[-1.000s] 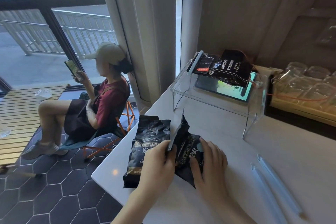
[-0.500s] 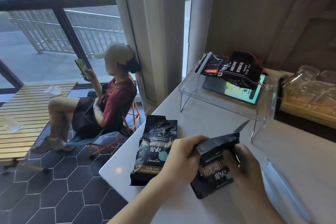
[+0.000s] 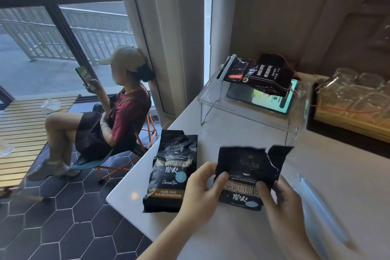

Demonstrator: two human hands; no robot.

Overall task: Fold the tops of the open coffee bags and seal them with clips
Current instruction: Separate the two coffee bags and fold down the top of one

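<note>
I hold a black coffee bag (image 3: 248, 167) upright over the white table (image 3: 232, 230), its torn top edge open and facing up. My left hand (image 3: 202, 190) grips its left side with the thumb on the front. My right hand (image 3: 280, 202) grips its right side, thumb on the label. A second black coffee bag (image 3: 172, 171) lies flat on the table to the left, top open. Two long pale blue sealing clips (image 3: 320, 213) lie on the table to the right of my right hand.
A clear acrylic stand (image 3: 249, 116) at the back holds a tablet and two more black bags (image 3: 259, 75). Wrapped glasses on a tray (image 3: 354, 99) sit at the far right. A person sits on a chair (image 3: 118, 154) left of the table's edge.
The bag I hold has been turned from lying tilted on its side to upright, front facing me, with its top spread flat. Both hands shifted to its two sides.
</note>
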